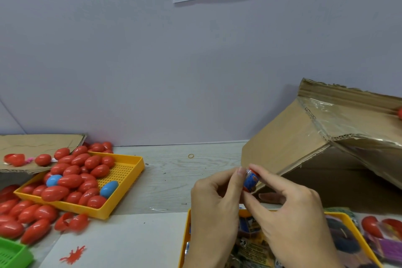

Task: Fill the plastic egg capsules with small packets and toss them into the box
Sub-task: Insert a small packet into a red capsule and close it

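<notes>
Head view: left hand (214,199) and right hand (289,213) both pinching small blue-red packet (251,180) between fingertips, print on it unreadable. Cardboard box (304,135) just behind right hand, opening facing hands. Yellow tray (121,191) of red and blue egg capsules (71,180) well left of left hand. Packet tray (352,222) under hands, labels blurred.

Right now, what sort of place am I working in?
Probably a small hand-packing bench against a plain wall: a yellow tray heaped with red egg capsules, a tilted cardboard box, and a tray of printed packets.
</notes>
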`<state>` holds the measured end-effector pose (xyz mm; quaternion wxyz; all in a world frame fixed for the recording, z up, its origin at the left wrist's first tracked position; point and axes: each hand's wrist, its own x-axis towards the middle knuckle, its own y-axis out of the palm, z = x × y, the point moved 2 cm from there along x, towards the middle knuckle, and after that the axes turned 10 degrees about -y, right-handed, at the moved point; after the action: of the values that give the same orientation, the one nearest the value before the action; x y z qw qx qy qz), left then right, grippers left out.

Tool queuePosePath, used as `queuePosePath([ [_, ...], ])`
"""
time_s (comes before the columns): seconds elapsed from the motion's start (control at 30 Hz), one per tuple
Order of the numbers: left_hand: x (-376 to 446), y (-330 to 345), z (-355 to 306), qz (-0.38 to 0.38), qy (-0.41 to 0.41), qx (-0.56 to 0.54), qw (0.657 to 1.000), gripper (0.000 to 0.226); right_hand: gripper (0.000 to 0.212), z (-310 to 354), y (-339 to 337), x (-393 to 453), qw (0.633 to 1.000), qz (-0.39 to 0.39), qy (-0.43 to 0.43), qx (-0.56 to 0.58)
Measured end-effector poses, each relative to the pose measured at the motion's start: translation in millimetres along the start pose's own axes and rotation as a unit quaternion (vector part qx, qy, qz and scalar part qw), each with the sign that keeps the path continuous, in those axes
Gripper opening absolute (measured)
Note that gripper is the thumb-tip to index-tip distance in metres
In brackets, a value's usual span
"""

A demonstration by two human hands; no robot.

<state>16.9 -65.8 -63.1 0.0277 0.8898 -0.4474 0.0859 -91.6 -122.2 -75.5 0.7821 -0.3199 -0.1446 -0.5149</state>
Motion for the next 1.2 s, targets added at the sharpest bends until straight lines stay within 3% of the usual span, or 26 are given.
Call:
queuePosePath([
  [0.23,-2,4,2,0.006,-0.035,-0.008,0.999,0.028,0.060,-2,3,-2,1.000,-0.015,0.011,-0.009],
  [0.47,-1,5,4,0.018,-0.078,-0.011,0.997,0.015,0.056,4,0,3,1.000,-0.007,-0.011,-0.020],
  [0.7,0,8,2,0.065,-0.194,-0.162,0.965,0.036,0.058,7,-1,3,0.999,-0.028,-0.042,-0.010],
  [1.2,-1,11,5,0.129,-0.209,-0.185,0.952,0.044,0.055,3,-2,3,0.999,-0.011,-0.043,-0.005],
])
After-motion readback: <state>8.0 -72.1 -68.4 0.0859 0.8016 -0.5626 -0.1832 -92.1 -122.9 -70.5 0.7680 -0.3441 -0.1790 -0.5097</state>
